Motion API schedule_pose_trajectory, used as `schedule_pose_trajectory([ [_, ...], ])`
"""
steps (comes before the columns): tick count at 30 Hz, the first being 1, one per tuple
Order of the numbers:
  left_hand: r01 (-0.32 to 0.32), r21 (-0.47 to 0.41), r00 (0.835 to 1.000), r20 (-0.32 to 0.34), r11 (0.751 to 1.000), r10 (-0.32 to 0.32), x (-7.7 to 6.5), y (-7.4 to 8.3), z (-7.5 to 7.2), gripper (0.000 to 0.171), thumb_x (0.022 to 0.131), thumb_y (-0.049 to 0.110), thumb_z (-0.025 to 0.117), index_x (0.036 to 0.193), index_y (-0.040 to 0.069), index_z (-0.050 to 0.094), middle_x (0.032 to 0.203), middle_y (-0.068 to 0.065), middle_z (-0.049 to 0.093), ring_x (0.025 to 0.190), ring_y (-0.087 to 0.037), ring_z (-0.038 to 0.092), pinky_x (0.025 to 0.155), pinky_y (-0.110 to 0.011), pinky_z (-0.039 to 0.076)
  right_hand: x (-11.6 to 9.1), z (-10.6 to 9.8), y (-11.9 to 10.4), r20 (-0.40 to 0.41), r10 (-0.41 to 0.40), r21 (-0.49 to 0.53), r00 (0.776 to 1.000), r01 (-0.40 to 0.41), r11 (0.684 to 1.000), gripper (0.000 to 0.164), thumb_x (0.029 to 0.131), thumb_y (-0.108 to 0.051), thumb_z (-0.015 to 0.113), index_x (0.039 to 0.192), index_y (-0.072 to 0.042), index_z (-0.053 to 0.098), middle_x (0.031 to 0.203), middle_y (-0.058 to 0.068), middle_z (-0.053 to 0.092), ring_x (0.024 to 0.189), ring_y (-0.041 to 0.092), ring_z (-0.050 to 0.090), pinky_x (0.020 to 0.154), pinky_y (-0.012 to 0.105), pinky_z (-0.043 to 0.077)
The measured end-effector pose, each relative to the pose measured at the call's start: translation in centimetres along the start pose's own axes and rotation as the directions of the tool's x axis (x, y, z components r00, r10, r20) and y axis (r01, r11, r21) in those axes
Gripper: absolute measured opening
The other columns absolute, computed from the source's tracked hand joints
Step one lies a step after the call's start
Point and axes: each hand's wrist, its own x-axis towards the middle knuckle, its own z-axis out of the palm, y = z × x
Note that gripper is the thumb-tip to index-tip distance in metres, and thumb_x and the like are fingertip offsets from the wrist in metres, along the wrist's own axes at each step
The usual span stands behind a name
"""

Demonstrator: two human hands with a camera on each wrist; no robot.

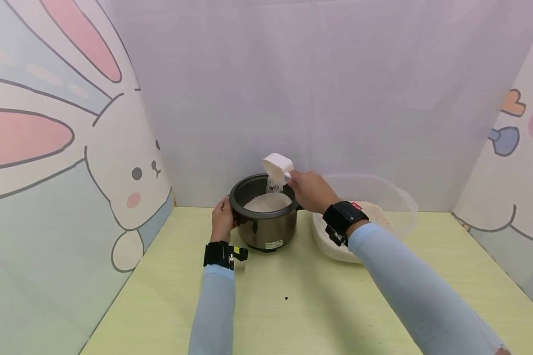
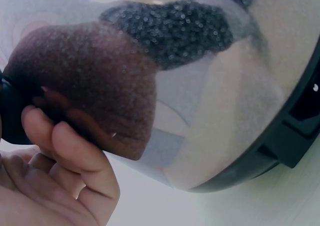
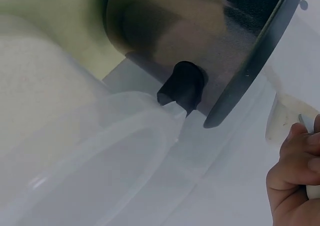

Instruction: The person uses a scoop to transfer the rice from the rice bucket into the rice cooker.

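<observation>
A dark metallic rice cooker [image 1: 259,232] stands open on the table with white rice [image 1: 266,202] inside. My left hand [image 1: 222,220] steadies its left side, fingers curled at the black side handle [image 2: 12,113]. Over the pot, my right hand [image 1: 314,192] grips a white measuring scoop [image 1: 279,165] by its short handle. The scoop is tipped, and a stream of grains [image 1: 274,186] falls from it into the pot. In the right wrist view, the curled fingers [image 3: 295,173] and part of the scoop [image 3: 287,117] show at the right edge.
Right of the cooker sits a translucent plastic bin [image 1: 337,252] of rice [image 1: 377,215], partly behind my right forearm. Its clear rim comes close to the cooker's right handle [image 3: 185,85]. A small dark speck [image 1: 286,298] lies on the table. A pale curtain [image 1: 293,88] hangs behind.
</observation>
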Motion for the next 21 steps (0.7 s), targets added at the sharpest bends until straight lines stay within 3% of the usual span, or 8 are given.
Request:
schedule_pose_trajectory([
  [8,-0.005,0.005,1.000,0.005,1.000,0.005,0.0,0.0,0.1,0.054,0.106,0.052,0.049,0.144,0.014,0.057,0.085,-0.003,0.051,0.063,-0.012,0.051,0.060,-0.025,0.051,-0.6,0.5,0.3,0.063,-0.032,-0.167,0.997,0.042,0.985,0.026,0.109,-0.017,0.051,0.125,0.003,0.057,0.082,0.011,0.062,0.071,0.025,0.058,0.067,0.041,0.047],
  [14,0.003,0.002,1.000,0.007,1.000,-0.003,0.2,-0.1,0.2,0.055,0.106,0.053,0.049,0.144,0.015,0.057,0.086,-0.003,0.052,0.063,-0.012,0.052,0.061,-0.025,0.052,-1.1,0.7,0.3,0.088,-0.048,-0.209,0.995,0.065,0.976,0.023,0.109,-0.017,0.051,0.121,0.001,0.058,0.083,0.013,0.062,0.075,0.029,0.064,0.066,0.045,0.051],
  [21,0.004,0.002,1.000,0.006,1.000,-0.004,0.0,0.1,0.4,0.054,0.106,0.052,0.050,0.144,0.015,0.058,0.086,-0.003,0.051,0.062,-0.012,0.051,0.060,-0.025,0.051,-1.4,0.6,0.6,0.098,-0.031,-0.213,0.995,0.051,0.976,0.027,0.110,-0.019,0.049,0.125,0.002,0.057,0.086,0.014,0.063,0.077,0.031,0.065,0.068,0.046,0.052],
])
